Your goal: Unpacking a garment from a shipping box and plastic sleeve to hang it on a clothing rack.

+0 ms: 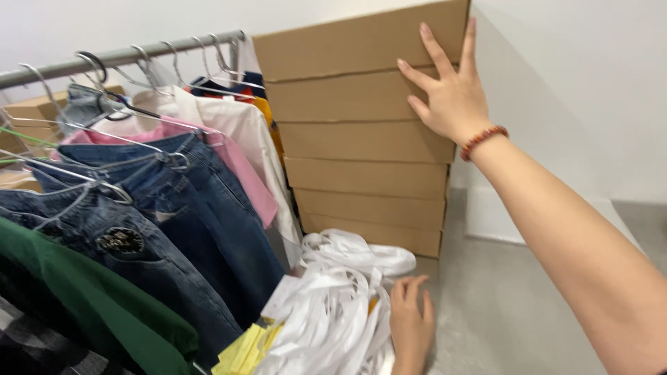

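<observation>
My right hand (pixel 450 87) presses flat, fingers spread, against the side of the upper boxes in a tall stack of brown cardboard boxes (pixel 347 132). A red bead bracelet (pixel 483 141) circles that wrist. My left hand (pixel 410 321) is low at the bottom centre, fingers resting on a heap of white straps (pixel 333 298) at the foot of the stack. Neither hand grips anything firmly that I can see.
A metal clothes rail (pixel 118 55) at the left carries wire hangers with blue jeans (pixel 174 215), a pink garment (pixel 236 167), a white shirt (pixel 243 125) and a green top (pixel 83 292). Yellow tags (pixel 243 351) lie under the straps. Grey floor (pixel 514 298) and white wall at right.
</observation>
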